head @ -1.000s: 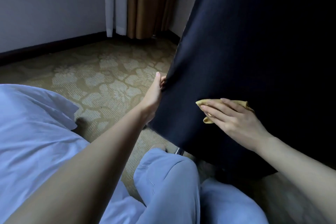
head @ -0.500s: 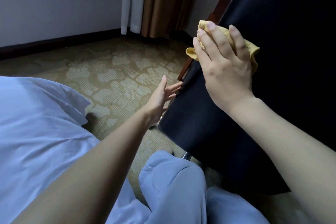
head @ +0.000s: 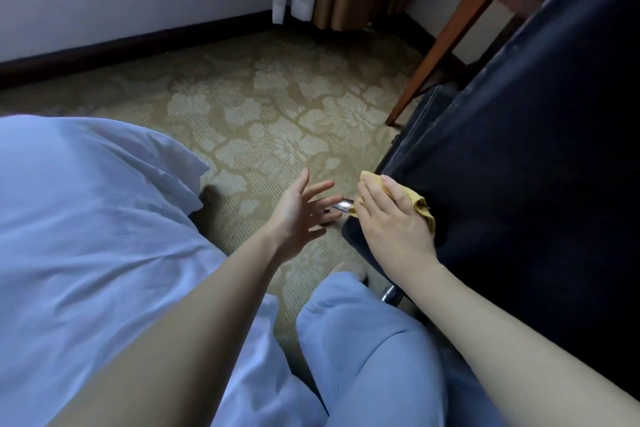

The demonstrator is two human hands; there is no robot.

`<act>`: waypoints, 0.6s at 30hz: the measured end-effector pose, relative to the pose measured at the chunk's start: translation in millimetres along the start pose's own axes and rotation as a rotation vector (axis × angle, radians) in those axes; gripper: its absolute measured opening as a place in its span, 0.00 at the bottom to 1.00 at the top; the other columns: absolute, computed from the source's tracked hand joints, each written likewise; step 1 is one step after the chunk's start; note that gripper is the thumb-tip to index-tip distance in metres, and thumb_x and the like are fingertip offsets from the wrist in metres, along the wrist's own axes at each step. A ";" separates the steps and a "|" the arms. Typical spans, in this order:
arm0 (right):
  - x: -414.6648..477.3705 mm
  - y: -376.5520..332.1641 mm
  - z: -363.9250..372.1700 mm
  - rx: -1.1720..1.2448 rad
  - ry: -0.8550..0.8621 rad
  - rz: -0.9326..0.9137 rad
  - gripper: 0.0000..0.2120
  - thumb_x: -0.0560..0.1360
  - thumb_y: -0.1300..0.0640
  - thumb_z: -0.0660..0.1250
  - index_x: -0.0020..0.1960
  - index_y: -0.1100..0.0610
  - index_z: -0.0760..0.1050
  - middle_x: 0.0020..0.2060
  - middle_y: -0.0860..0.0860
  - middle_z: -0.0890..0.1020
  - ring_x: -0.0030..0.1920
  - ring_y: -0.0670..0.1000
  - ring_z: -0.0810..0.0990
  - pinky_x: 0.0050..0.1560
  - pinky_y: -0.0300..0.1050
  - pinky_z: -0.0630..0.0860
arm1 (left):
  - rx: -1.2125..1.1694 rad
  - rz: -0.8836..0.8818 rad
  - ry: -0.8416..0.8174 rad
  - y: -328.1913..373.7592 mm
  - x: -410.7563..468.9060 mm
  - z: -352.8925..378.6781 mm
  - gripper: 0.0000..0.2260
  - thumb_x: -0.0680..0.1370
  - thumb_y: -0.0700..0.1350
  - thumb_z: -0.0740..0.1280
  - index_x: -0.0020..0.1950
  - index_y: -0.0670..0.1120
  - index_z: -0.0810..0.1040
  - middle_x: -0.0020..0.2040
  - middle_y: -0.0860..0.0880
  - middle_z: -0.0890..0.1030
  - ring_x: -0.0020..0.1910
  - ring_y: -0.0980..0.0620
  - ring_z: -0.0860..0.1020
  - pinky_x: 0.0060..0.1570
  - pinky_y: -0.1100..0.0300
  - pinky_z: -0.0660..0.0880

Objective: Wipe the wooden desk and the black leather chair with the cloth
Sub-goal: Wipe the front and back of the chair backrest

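On the chair-wiping step, looks like. Pressing the yellow cloth point(head: 421, 207) under a flat right hand point(head: 391, 224) at the lower corner of the black leather chair point(head: 519, 166). Nothing in the left hand point(head: 298, 213), spread wide just beside. Next, probably: brace the chair, sweep up.

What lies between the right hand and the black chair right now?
The yellow cloth, pressed by the right hand against the chair at its lower edge; the head view shows it.

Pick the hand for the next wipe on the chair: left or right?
Right. The right hand presses the yellow cloth flat against the black chair near its lower corner; the left hand hangs open beside it, empty.
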State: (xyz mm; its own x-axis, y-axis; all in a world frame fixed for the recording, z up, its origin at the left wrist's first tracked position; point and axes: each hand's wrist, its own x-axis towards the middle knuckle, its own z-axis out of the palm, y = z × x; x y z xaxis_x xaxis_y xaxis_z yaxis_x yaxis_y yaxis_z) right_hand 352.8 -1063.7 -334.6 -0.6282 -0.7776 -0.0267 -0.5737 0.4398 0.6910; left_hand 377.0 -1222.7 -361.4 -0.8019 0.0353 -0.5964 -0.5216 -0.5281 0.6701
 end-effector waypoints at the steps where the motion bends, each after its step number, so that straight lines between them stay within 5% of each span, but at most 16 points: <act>1: 1.5 -3.4 4.7 0.000 -0.017 -0.022 0.20 0.75 0.55 0.54 0.63 0.54 0.76 0.67 0.52 0.74 0.71 0.51 0.65 0.74 0.51 0.54 | 0.008 -0.001 0.004 0.3 1.7 1.0 0.25 0.80 0.63 0.49 0.65 0.51 0.76 0.59 0.49 0.81 0.60 0.47 0.78 0.65 0.48 0.64; 8: -2.5 -25.4 41.5 0.062 -0.129 -0.226 0.18 0.76 0.49 0.60 0.62 0.53 0.77 0.68 0.50 0.73 0.72 0.50 0.64 0.73 0.49 0.55 | 0.124 0.023 -0.005 4.5 11.7 23.7 0.25 0.81 0.62 0.48 0.66 0.51 0.75 0.63 0.50 0.77 0.55 0.51 0.76 0.49 0.58 0.68; 12: -26.5 -32.3 80.3 -0.061 -0.264 -0.488 0.22 0.82 0.58 0.47 0.74 0.65 0.55 0.76 0.56 0.52 0.76 0.55 0.43 0.67 0.60 0.28 | 0.168 0.073 0.083 3.1 13.8 36.7 0.25 0.82 0.60 0.47 0.66 0.51 0.75 0.67 0.49 0.74 0.62 0.52 0.69 0.61 0.53 0.61; 15: -57.3 -21.9 83.7 -0.016 -0.226 -0.420 0.20 0.73 0.49 0.65 0.63 0.55 0.77 0.67 0.47 0.74 0.70 0.46 0.66 0.69 0.53 0.36 | 0.158 0.071 0.092 5.4 6.5 51.1 0.24 0.82 0.59 0.47 0.67 0.50 0.73 0.70 0.48 0.70 0.65 0.50 0.68 0.69 0.51 0.61; 18: -95.2 -12.4 87.7 -0.016 -0.263 -0.434 0.20 0.69 0.47 0.70 0.60 0.51 0.79 0.63 0.43 0.77 0.67 0.44 0.70 0.73 0.52 0.41 | 0.202 0.126 0.062 3.0 -6.2 69.9 0.24 0.83 0.58 0.47 0.74 0.49 0.64 0.74 0.50 0.64 0.72 0.51 0.63 0.71 0.55 0.57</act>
State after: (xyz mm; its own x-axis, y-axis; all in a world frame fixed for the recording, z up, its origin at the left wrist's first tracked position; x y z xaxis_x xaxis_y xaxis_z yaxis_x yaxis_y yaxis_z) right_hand 373.6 -955.6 -404.0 -0.4457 -0.7470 -0.4933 -0.8046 0.0926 0.5866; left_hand 360.0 -1165.1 -324.9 -0.8480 -0.0751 -0.5246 -0.4716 -0.3448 0.8116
